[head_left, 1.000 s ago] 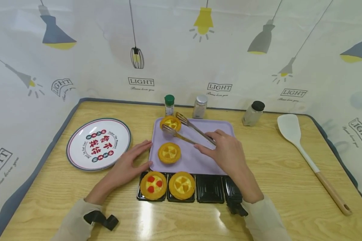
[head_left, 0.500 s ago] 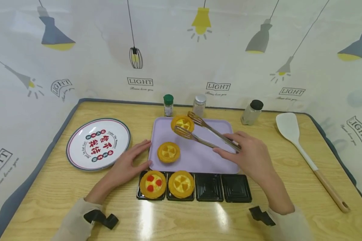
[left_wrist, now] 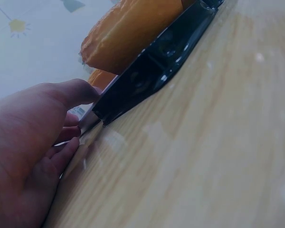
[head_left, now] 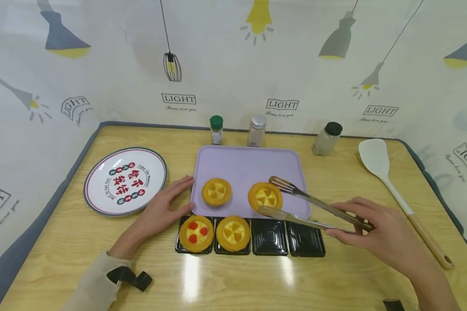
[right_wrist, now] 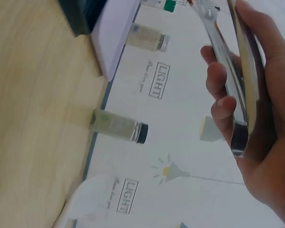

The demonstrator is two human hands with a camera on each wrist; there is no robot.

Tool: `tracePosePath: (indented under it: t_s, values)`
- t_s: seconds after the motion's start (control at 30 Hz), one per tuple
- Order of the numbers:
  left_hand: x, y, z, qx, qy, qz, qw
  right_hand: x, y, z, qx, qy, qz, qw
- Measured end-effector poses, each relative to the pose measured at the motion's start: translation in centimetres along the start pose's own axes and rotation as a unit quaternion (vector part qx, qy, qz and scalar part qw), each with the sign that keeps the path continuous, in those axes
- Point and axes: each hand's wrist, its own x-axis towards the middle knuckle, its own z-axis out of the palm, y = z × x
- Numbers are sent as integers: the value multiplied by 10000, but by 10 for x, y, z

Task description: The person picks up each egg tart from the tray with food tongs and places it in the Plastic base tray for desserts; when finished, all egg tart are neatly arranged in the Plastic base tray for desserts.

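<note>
My right hand [head_left: 385, 235] grips metal tongs [head_left: 323, 203], whose slotted tips are around an egg tart [head_left: 265, 194] over the right front of the lilac tray [head_left: 249, 162]. The right wrist view shows fingers and thumb curled round the tongs' handle end [right_wrist: 240, 135]. With relaxed fingers, my left hand [head_left: 159, 214] touches the tray's left edge. Another tart [head_left: 216, 191] sits on the tray's left part. In front stands a row of black square cups [head_left: 270, 237]: the leftmost holds a tart with red pieces [head_left: 196, 233], the one beside it a tart with yellow wedges [head_left: 233, 233].
A printed white plate [head_left: 97, 185] lies at left. Behind the tray stand a green-capped jar [head_left: 216, 130] and a silver-capped jar [head_left: 257, 131]; a black-capped jar [head_left: 327, 139] is further right. A white spatula [head_left: 375, 160] with wooden handle lies at right.
The tongs and my right hand have moved right and toward me, carrying the tart from the tray's back left to its right front. My left hand has stayed at the tray's edge.
</note>
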Motion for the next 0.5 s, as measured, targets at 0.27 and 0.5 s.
tracePosePath:
  t_s: [0.27,0.5]
  values:
    - [1,0,-1,-37,-27,-35,10000,-24,6,0,242,-426,-80,9988]
    - [1,-1,0,-22,-43,-32,10000,-35,9,6,392,-543,-141,9977]
